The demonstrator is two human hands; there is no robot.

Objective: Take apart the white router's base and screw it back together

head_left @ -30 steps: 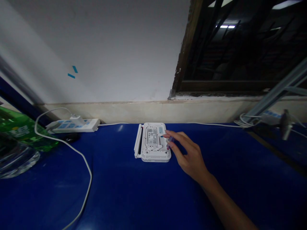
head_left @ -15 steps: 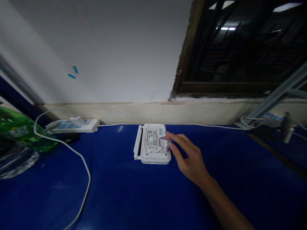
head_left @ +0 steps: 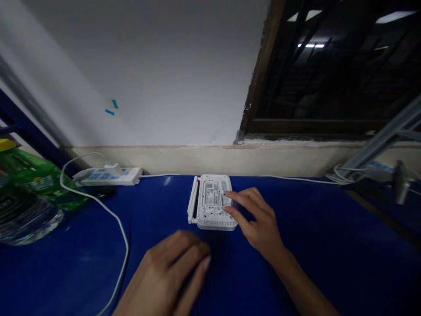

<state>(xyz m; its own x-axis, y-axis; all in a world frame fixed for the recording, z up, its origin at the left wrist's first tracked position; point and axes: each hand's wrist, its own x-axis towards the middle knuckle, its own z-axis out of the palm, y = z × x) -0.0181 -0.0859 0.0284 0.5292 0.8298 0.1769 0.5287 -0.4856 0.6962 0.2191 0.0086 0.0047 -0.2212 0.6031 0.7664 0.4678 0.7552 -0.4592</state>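
A white router (head_left: 213, 221) with two folded antennas (head_left: 193, 199) lies on the blue table, its labelled, vented underside facing up. Over its right edge is my right hand (head_left: 259, 219), the thumb and index tips a little apart near the vents. A small translucent purple piece (head_left: 234, 204) shows between those fingers, partly hidden by them. In front of the router, lower in view, my left hand (head_left: 164, 272) hovers with fingers curled and thumb close to them. It is slightly blurred, and whatever may be in its pinch is hidden.
At the left stand a clear bottle (head_left: 29, 219) and a green bottle (head_left: 49, 175). Behind them is a white power strip (head_left: 131, 175) with a plugged-in charger (head_left: 113, 169); its white cable (head_left: 123, 232) curves down the table. A metal frame (head_left: 378, 136) rises at the right.
My left hand has come into view from below. My right hand stays at the router's right side, its thumb and fingertips now further over the vents. The view has shifted slightly.
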